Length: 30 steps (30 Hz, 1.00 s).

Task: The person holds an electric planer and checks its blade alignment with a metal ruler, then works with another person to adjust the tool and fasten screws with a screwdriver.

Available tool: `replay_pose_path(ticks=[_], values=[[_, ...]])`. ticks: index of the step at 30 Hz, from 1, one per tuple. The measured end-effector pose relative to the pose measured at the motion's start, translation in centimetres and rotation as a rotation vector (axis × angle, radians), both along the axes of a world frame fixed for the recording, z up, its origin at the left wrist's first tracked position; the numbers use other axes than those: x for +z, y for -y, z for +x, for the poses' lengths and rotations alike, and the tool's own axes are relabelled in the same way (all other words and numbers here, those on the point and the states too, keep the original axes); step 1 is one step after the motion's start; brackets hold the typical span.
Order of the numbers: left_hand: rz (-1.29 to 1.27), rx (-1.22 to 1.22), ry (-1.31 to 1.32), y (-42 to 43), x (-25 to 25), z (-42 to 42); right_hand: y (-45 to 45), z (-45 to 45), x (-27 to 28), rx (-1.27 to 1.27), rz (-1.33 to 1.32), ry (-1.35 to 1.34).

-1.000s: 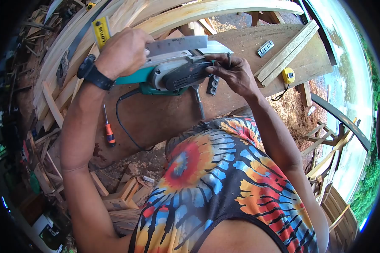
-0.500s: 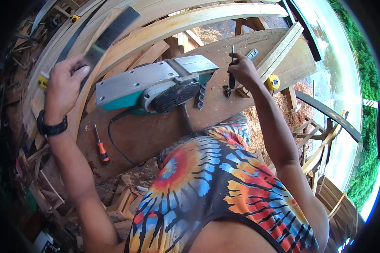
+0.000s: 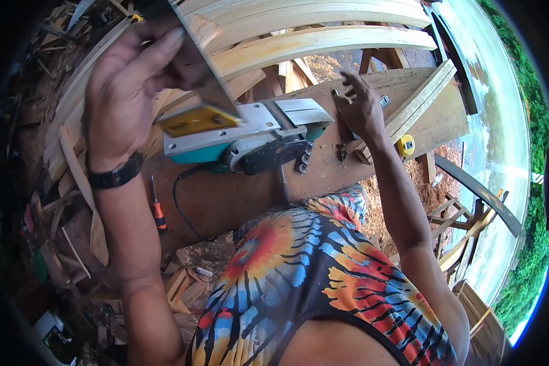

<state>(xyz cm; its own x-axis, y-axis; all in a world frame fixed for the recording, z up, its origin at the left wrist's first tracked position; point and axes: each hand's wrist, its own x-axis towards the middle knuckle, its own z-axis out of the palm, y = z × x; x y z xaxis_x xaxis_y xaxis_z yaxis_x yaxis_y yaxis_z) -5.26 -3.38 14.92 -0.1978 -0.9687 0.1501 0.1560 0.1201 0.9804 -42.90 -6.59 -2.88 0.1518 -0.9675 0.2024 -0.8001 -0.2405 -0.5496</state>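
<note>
My left hand, raised at the upper left, grips a try square with a wide metal blade and a yellow stock. The stock hangs just over the near end of an upturned electric planer, teal with a flat metal sole. Whether the two touch, I cannot tell. Beyond the planer, my right hand is open, its fingers spread above a dark-handled screwdriver on the wooden board. A small metal strip with several round bolts lies against the planer's side.
An orange and black screwdriver lies at the board's left, beside the planer's cord. A yellow tape measure sits by a wooden batten at the right. Long planks run across the back; shavings cover the ground.
My left hand has come closer and turned the try square, bringing its yellow stock over the planer. My right hand has opened and let go of the dark-handled screwdriver. The view has shifted slightly.
</note>
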Motion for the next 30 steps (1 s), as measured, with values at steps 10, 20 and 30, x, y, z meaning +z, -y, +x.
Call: replay_pose_path(ticks=[10, 20, 30], values=[[0.459, -0.653, -0.609, 4.4, -2.8, -8.2, -1.4, 6.4, 9.7, 0.379, -0.204, 0.480], [0.778, -0.656, -0.569, 0.4, -2.5, -14.2, -0.4, 3.1, 9.6, 0.360, -0.467, 0.431], [0.263, -0.275, 0.388, -2.5, -5.8, -10.3, -3.1, -1.0, 8.7, 0.339, -0.340, 0.093]])
